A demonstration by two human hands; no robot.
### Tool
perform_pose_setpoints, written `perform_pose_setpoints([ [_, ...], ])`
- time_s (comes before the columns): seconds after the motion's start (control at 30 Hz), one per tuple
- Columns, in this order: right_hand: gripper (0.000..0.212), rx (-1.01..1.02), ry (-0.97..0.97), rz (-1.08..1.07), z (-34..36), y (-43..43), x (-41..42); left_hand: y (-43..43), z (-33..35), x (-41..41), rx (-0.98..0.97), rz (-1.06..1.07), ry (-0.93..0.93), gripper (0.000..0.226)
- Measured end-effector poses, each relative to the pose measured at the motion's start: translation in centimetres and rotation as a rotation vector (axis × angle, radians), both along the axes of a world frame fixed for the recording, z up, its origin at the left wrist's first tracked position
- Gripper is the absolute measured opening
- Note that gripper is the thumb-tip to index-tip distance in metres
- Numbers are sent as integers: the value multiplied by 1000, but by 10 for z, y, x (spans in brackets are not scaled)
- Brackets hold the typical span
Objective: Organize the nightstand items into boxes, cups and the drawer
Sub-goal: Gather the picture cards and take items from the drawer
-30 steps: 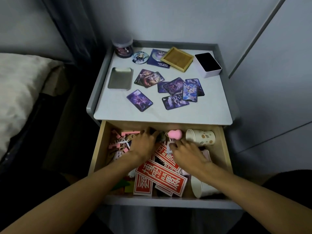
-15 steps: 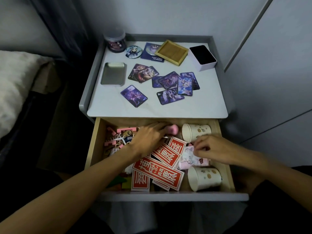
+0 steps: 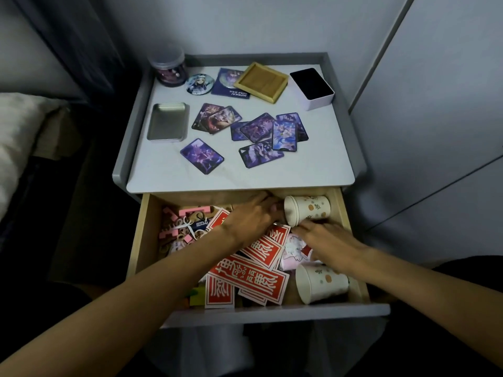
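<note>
The wooden drawer (image 3: 145,240) stands pulled out and is full of clutter. My left hand (image 3: 250,220) reaches to its back, fingers curled over a pink heart charm (image 3: 277,210) that is mostly hidden. Right beside those fingers a patterned paper cup (image 3: 310,209) lies on its side. My right hand (image 3: 325,242) lies flat with straight fingers just below that cup, over a pink packet (image 3: 292,251). A second paper cup (image 3: 318,284) lies at the front right. Red and white cards (image 3: 250,278) cover the drawer's middle.
Pink clips and rings (image 3: 177,227) fill the drawer's left. On the nightstand top (image 3: 245,175) lie several purple picture cards (image 3: 261,129), an open tin (image 3: 168,121), a wooden tray (image 3: 261,82), a white box (image 3: 313,88), a jar (image 3: 170,69) and a round badge (image 3: 198,83). A bed is at the left.
My left hand moved right onto the pink heart charm at the drawer's back. My right hand left the red cards, drew right, then reached up under the lying cup.
</note>
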State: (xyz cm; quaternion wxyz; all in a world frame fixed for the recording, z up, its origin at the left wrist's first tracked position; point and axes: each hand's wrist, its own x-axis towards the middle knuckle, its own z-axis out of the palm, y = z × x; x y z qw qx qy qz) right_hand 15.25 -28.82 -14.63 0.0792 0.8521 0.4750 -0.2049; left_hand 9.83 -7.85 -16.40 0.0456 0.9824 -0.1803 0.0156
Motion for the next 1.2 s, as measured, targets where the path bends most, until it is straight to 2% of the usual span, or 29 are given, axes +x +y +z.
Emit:
perform_pose_setpoints([
  [0.17,66,-72,-113,-17,2,2,-7,0,4,-11,59,85,121,33],
  [0.3,57,-35,-92,-79,13,3,-5,2,10,-18,13,146,177,36],
  [0.43,29,36,-42,-156,30,4,-5,0,19,-19,-18,154,49,26],
  [0.5,22,48,1,-213,44,3,-3,0,25,-20,-37,136,-19,22],
  [0.63,18,79,-1,-272,82,-2,4,2,43,-31,-102,47,-153,19],
  [0.73,20,173,-58,-310,107,-3,11,1,63,-37,-184,72,-208,28],
  [0.8,23,325,-20,-394,119,0,22,2,78,-34,-265,167,-249,32],
  [0.87,31,557,105,-555,125,9,39,5,91,-27,-411,306,-260,29],
  [0.93,38,780,186,-753,125,19,62,9,102,-17,-644,446,-226,26],
  [1.0,42,924,185,-912,120,28,81,14,110,-8,-876,571,-161,22],
  [1.07,42,967,124,-988,110,33,96,19,114,1,-1026,673,-105,19],
  [1.2,38,878,-25,-982,88,37,106,25,115,10,-1176,741,-77,17],
])
